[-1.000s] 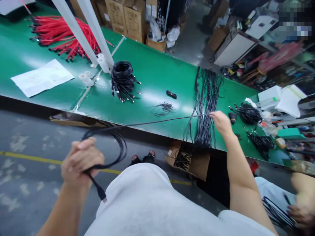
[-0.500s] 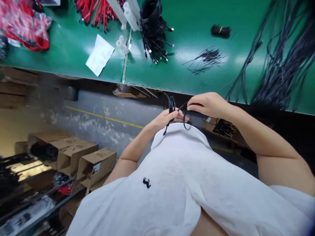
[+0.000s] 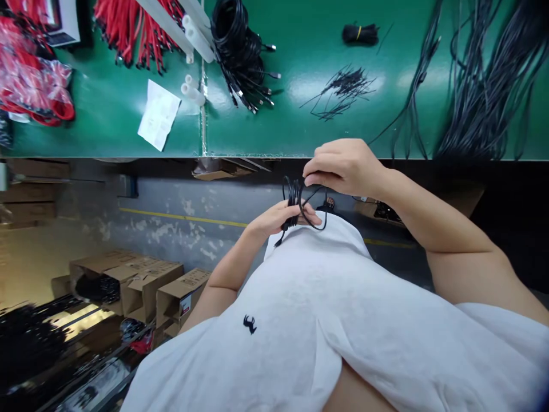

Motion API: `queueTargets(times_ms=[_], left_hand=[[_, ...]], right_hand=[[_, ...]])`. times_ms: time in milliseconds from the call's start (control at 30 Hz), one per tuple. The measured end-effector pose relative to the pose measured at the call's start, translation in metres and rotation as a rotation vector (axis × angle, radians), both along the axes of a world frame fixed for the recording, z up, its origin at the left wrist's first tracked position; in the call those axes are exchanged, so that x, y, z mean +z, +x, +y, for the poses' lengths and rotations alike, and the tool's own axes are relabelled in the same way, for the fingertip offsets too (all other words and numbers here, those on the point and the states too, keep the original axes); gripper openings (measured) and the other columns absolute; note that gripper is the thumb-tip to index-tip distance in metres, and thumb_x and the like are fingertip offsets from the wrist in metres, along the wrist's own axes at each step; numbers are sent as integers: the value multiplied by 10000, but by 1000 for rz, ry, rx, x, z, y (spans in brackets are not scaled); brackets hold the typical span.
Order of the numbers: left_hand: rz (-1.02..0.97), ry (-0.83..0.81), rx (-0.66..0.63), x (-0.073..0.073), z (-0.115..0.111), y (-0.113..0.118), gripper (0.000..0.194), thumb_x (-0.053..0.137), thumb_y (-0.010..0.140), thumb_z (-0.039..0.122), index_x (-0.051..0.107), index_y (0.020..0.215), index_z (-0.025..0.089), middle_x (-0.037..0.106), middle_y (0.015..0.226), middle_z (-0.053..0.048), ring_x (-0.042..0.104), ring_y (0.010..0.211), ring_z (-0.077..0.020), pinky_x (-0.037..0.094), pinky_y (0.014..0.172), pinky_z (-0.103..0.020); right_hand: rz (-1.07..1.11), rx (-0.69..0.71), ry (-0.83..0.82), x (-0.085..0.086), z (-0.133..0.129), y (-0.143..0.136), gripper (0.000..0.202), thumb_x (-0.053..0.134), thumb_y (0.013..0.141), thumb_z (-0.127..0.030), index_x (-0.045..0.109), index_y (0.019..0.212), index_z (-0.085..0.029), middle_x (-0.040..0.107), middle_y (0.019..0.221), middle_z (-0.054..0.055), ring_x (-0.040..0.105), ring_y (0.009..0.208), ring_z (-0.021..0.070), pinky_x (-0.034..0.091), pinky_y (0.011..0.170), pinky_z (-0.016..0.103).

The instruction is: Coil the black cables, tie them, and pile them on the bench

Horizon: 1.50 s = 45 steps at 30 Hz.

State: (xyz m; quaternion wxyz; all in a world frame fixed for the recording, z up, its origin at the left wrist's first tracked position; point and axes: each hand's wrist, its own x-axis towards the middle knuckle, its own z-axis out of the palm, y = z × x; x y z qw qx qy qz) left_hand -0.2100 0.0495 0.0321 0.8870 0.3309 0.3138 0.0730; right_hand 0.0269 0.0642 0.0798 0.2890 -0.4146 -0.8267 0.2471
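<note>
A coiled black cable (image 3: 293,198) is gripped in my left hand (image 3: 283,217), its loops standing up around the fingers below the table edge. One plug end of it hangs down past the thumb, over the white shirt. My right hand (image 3: 343,166) is just above and to the right, fingers pinched on a length of the same cable. A loose loop droops between the two hands. On the green table (image 3: 291,134) ahead lies a pile of short black ties (image 3: 345,88). Beyond it is a black bundle (image 3: 360,35) with a yellow band.
A coiled bundle of black cables (image 3: 240,51) with metal plugs lies by white tubes (image 3: 197,37). Red cables (image 3: 132,34) and white paper (image 3: 158,114) are further left. Long black cables (image 3: 480,97) spread at right. Cardboard boxes (image 3: 146,286) stand on the floor at lower left.
My right hand has moved up and left, nearer the coil, drawing the cable into a wider loop. My left hand keeps its hold. The view has shifted slightly.
</note>
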Motion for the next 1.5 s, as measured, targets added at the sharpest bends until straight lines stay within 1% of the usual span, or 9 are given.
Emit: queueTargets(times_ms=[133,267,767,933,1033,1167,1300,1400,1500], left_hand=[[-44,26,-74,16,-11,-1,392,725,808,504,703,858,116,676,685,-80,672,718,-181,560,775,-327],[-89,-48,197,32,-11,-4,370,766,752,506,677,783,148,371,472,62,350,396,-53,369,401,-174],[163,-60,745,45,-13,-41,381,343,1029,411,634,1209,243,186,461,116,43,267,-26,102,295,-187],[129,23,875,45,-3,-43,375,401,1021,455,591,1296,284,189,440,112,163,279,-38,158,318,-173],[126,2,865,39,8,-46,340,454,1014,341,565,1329,279,395,479,101,372,338,-23,273,371,-129],[237,-6,665,18,13,-36,343,649,882,228,599,1219,190,713,840,-7,692,726,-87,504,647,-163],[184,10,324,2,-3,-14,324,767,794,316,626,1005,113,746,939,-116,725,859,-199,551,817,-311],[83,-25,93,8,-14,-8,370,766,798,401,652,968,92,676,657,-48,633,567,-122,523,624,-247],[13,-85,157,22,-11,-19,363,688,853,481,657,856,120,365,395,89,312,313,-43,331,375,-180]], right_hand=[[-11,12,-10,10,-5,6,406,402,1004,-504,699,944,-234,646,848,31,611,863,175,398,770,295],[86,-73,-131,-5,-3,28,364,462,974,-488,712,961,-225,683,876,39,629,863,177,431,782,295],[153,-402,-601,-151,-34,95,365,492,900,-452,741,995,-203,726,1007,70,647,814,191,496,801,332],[-247,-440,-560,-205,-55,122,339,448,911,-333,737,874,-160,733,944,115,648,861,227,459,848,377],[-392,-204,-469,-188,-72,98,355,458,920,-361,742,844,-163,739,931,119,651,834,230,452,802,363],[-133,198,-284,-105,-85,34,408,413,980,-465,745,955,-229,738,876,58,641,788,181,438,751,296],[-38,213,-153,-45,-57,-10,411,394,1004,-439,714,885,-211,699,766,45,591,692,155,376,658,268],[-20,195,-221,-47,-28,-9,378,419,994,-426,686,849,-202,684,771,25,578,691,144,353,633,252],[-41,25,-343,-77,-11,30,332,454,978,-410,669,844,-195,689,836,28,585,759,143,371,688,244]])
